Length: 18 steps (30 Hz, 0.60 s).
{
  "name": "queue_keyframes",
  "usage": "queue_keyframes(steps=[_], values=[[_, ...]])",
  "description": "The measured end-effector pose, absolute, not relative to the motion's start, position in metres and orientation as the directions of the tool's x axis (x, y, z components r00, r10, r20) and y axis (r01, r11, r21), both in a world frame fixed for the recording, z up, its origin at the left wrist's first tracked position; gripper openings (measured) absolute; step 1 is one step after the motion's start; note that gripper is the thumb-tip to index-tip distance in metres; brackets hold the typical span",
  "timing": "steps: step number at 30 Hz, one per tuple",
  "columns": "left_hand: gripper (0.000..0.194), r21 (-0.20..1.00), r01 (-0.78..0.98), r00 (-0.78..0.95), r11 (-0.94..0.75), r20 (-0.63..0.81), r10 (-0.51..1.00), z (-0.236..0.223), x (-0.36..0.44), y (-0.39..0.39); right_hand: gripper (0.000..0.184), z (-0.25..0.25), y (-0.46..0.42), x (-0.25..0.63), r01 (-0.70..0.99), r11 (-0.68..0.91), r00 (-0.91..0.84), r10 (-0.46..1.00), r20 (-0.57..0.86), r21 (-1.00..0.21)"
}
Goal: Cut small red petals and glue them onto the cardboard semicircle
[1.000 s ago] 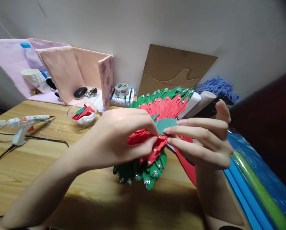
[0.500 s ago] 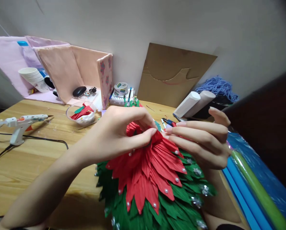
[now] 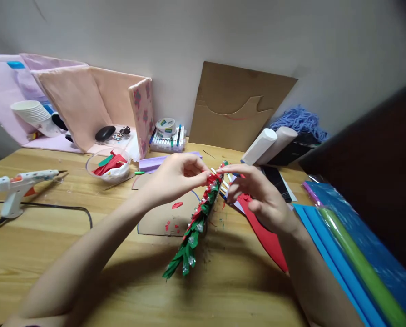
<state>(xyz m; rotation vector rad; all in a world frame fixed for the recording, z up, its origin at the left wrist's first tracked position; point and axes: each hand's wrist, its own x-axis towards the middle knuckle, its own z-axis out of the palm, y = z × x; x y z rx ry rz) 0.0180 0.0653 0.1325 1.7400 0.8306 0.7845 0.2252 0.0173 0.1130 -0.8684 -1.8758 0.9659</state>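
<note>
A red and green crepe-paper ornament (image 3: pixel 194 226), its layered petals tipped with pearls and silvery tufts, hangs nearly edge-on over the table, slanting down to the left. My left hand (image 3: pixel 177 179) pinches its top end between thumb and fingers. Beside it, my right hand (image 3: pixel 262 195) has its index finger stretched to the top of the ornament. The other right fingers are bent and apart, with nothing visible in them. Beneath the ornament lies a cardboard sheet (image 3: pixel 151 222) with small red scraps.
On the left are a glue gun (image 3: pixel 15 190) with its cord and a clear bowl (image 3: pixel 90 168) of paper scraps. Markers (image 3: pixel 169 143) and leaning cardboard (image 3: pixel 237 104) stand behind. Red paper (image 3: pixel 267 240) and rolled blue and green paper (image 3: pixel 346 245) lie on the right.
The ornament has swung from showing its broad petal face to nearly edge-on. My right hand has moved left and changed from fingers held together to index finger extended.
</note>
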Motion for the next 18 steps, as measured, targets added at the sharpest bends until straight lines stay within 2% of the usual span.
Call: queue_keyframes(steps=[2,7,11,14,18], values=[[0.016,0.968,0.123,0.576,-0.220,0.111,0.810,0.130,0.026,0.070,0.061,0.113,0.006,0.229,0.220,0.444,-0.402,0.853,0.334,-0.868],[0.016,0.977,0.063,0.631,-0.204,0.119,0.766,0.130,0.040,0.075,0.035,0.111,-0.006,0.229,0.336,0.463,-0.227,0.885,0.406,-0.820],[0.014,0.984,0.069,0.633,-0.165,0.085,0.769,0.133,0.045,0.073,0.035,0.104,0.003,0.230,0.312,0.517,-0.180,0.856,0.484,-0.797],[0.012,0.990,0.050,0.644,-0.128,0.066,0.762,0.133,0.046,0.071,0.036,0.101,0.008,0.235,0.377,0.602,-0.247,0.798,0.550,-0.704],[0.010,0.994,-0.004,0.663,-0.105,0.081,0.745,0.129,0.049,0.066,0.045,0.108,0.001,0.242,0.485,0.722,-0.330,0.673,0.662,-0.493]])
